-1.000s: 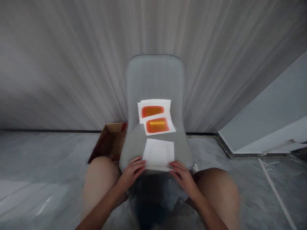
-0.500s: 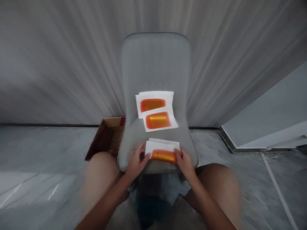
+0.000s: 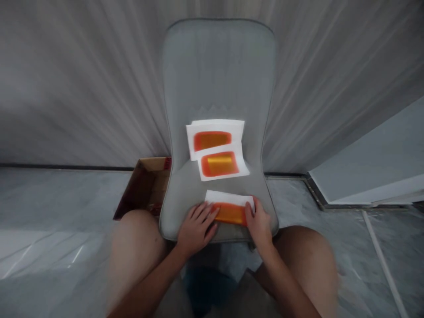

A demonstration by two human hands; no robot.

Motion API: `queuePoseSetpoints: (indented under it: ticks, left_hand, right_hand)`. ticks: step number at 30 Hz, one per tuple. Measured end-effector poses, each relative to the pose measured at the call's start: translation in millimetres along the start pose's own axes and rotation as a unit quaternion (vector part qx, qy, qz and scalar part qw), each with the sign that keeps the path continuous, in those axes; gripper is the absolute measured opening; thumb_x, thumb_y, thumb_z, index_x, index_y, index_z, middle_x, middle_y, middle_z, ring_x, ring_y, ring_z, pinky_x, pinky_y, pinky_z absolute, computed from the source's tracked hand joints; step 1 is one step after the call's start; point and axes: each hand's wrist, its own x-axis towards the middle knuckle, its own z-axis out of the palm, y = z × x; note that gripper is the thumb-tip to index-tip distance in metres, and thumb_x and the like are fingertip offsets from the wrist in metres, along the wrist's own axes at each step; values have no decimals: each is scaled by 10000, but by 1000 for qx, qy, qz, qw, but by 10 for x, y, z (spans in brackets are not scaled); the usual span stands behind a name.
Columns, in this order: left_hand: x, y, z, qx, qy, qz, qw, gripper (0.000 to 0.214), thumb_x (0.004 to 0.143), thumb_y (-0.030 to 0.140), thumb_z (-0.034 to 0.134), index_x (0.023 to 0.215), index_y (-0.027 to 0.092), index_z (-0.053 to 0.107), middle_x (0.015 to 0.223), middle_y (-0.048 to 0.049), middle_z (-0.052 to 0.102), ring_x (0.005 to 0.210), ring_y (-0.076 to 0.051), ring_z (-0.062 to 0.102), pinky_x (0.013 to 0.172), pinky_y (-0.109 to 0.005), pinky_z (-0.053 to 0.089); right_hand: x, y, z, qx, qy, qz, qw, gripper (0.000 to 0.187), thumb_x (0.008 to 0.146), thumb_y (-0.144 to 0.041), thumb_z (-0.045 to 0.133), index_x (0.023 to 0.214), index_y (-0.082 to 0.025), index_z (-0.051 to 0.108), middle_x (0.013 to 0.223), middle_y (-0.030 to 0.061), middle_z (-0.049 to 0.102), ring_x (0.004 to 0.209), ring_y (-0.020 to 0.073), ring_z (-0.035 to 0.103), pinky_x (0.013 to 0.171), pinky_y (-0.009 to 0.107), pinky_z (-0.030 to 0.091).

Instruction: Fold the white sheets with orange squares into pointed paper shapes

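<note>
Near the front edge of the grey chair seat lies a folded paper sheet (image 3: 230,214), white with an orange and gold patch, resembling joss paper. My left hand (image 3: 196,227) rests on its left end, fingers stretched out flat over the orange part. At the other end, my right hand (image 3: 259,223) holds the edge, thumb on top and fingers curled around the side. Farther back on the seat are more white sheets, the upper sheet (image 3: 212,140) partly covered by the lower sheet (image 3: 220,164), both with orange and gold patches.
The grey chair (image 3: 218,66) stands against pleated grey curtains (image 3: 82,79). An open cardboard box (image 3: 144,185) sits on the marble floor (image 3: 66,198) left of the chair. My knees flank the seat. A pale panel (image 3: 374,163) is at the right.
My left hand has moved from gripping the sheet's left edge to lying flat over its orange part. My right hand stays at the right edge. The view has shifted slightly closer.
</note>
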Motion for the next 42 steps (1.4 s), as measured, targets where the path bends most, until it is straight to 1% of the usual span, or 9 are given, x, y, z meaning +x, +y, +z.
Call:
queuePoseSetpoints:
  ticks: [3, 5, 8, 10, 14, 16, 28, 36, 42]
  left_hand:
    - [23, 30, -14, 14, 14, -2, 1000, 511, 1050, 336, 535, 1550, 226, 540, 1539, -82, 606, 1459, -292, 514, 1232, -512, 396]
    - [28, 44, -19, 22, 23, -1, 999, 490, 1049, 335, 537, 1525, 225, 567, 1542, -76, 604, 1444, -290, 530, 1227, -506, 406]
    - [27, 50, -16, 31, 29, -1, 999, 477, 1043, 337, 546, 1508, 236, 586, 1537, -73, 608, 1430, -287, 546, 1217, -499, 421]
    - [25, 44, -7, 38, 31, -3, 999, 468, 1043, 335, 549, 1499, 240, 596, 1532, -70, 613, 1424, -285, 551, 1213, -499, 424]
    - [17, 32, 18, 46, 35, -4, 998, 455, 1049, 334, 544, 1489, 238, 605, 1521, -61, 624, 1412, -285, 557, 1211, -491, 421]
    - [15, 31, 27, 48, 38, -5, 998, 455, 1049, 336, 541, 1489, 235, 605, 1515, -64, 628, 1410, -288, 558, 1210, -491, 421]
    - [20, 36, 28, 48, 42, -7, 998, 490, 1032, 329, 555, 1505, 209, 591, 1555, -79, 593, 1427, -294, 544, 1210, -494, 418]
    - [32, 45, 27, 38, 48, -32, 998, 523, 1005, 299, 583, 1523, 226, 575, 1556, -88, 589, 1413, -304, 557, 1169, -488, 453]
    - [25, 32, 46, 37, 46, -35, 998, 534, 1008, 300, 574, 1535, 215, 559, 1563, -91, 581, 1404, -315, 552, 1158, -494, 454]
  right_hand:
    - [-53, -36, 6, -21, 114, -101, 988, 545, 1047, -474, 423, 1399, -113, 629, 1167, 203, 728, 1057, 327, 691, 903, 466, 565]
    - [-120, -59, 17, -38, 151, -174, 972, 491, 1059, -429, 447, 1414, -139, 623, 1270, 207, 693, 1161, 333, 655, 982, 505, 549]
    - [-246, -71, 69, -60, 119, -258, 957, 430, 1084, -364, 439, 1419, -174, 630, 1341, 186, 682, 1239, 323, 625, 1042, 518, 526]
    - [-317, -59, 117, -77, 89, -286, 951, 423, 1097, -359, 424, 1393, -163, 654, 1342, 182, 698, 1275, 326, 615, 1099, 547, 486]
    - [-356, 11, 173, -103, 62, -290, 950, 437, 1114, -380, 402, 1351, -155, 692, 1344, 165, 724, 1326, 333, 605, 1216, 618, 345]
    - [-334, 63, 179, -102, 54, -289, 950, 446, 1116, -394, 404, 1358, -157, 695, 1366, 161, 720, 1352, 334, 597, 1229, 618, 329]
    - [-227, 213, 213, -83, 26, -305, 948, 476, 1116, -424, 403, 1444, -177, 645, 1486, 172, 642, 1439, 338, 545, 1212, 613, 391]
    - [-303, 213, 179, -10, 90, -236, 968, 497, 1097, -379, 458, 1551, -186, 517, 1517, 196, 575, 1387, 324, 562, 1111, 555, 525]
    - [-290, 252, 217, -58, 89, -265, 959, 423, 1097, -355, 455, 1444, -189, 632, 1490, 178, 614, 1392, 338, 558, 1144, 590, 492]
